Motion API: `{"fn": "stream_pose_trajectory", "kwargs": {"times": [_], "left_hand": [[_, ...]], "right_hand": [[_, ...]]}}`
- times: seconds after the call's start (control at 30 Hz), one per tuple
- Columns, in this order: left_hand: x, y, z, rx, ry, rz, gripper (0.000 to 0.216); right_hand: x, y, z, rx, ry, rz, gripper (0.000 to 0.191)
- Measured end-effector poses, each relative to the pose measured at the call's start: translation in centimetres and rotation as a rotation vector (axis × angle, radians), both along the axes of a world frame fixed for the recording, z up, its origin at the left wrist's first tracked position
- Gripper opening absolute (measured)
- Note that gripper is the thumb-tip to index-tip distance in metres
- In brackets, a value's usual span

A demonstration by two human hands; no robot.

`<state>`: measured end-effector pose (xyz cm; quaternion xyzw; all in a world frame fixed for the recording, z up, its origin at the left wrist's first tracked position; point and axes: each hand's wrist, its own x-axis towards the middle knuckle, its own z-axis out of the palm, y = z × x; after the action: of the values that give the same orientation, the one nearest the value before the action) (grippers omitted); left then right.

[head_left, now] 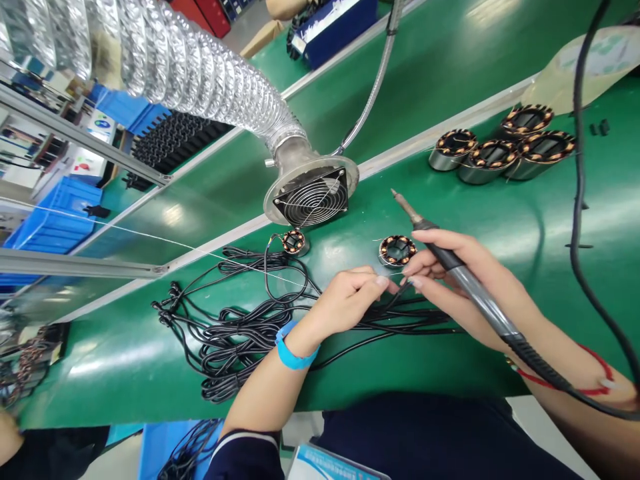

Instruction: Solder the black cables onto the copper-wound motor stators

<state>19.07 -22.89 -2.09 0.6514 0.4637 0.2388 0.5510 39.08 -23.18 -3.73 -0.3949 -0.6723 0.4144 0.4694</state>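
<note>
My right hand [450, 280] is closed round a soldering iron [463, 280], whose tip points up and left, away from the work. Its thumb and fingertips also pinch at the end of a black cable [397, 297]. Close beside it, my left hand [350, 300] is closed in a pinch on a thin pale wire [396, 273] that shows between the two hands. Just beyond the fingertips a small stator [399, 251] with copper windings stands on the green bench. The exact contact at the left fingertips is hidden.
A fume extractor [313, 193] on a foil duct [200, 73] hangs over the bench. Another small stator [294, 243] stands below it, near bundled black cables [245, 333]. Several larger stators [493, 157] are at the back right. A pale thin line [150, 233] crosses from the left.
</note>
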Motion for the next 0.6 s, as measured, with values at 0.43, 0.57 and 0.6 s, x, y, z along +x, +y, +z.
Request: {"fn": "stream_pose_trajectory", "kwargs": {"times": [0.43, 0.57, 0.6], "left_hand": [[0.1, -0.2, 0.3, -0.519, -0.466, 0.001, 0.046], [0.0, -0.2, 0.8, -0.566, -0.427, 0.13, 0.036], [0.0, 0.0, 0.8, -0.525, -0.383, 0.18, 0.028]], "right_hand": [[-1.1, 0.0, 1.1, 0.183, -0.057, 0.037, 0.045], [-1.2, 0.0, 0.6, 0.114, -0.118, 0.027, 0.044], [-1.1, 0.1, 0.3, 0.102, -0.153, -0.008, 0.045]]}}
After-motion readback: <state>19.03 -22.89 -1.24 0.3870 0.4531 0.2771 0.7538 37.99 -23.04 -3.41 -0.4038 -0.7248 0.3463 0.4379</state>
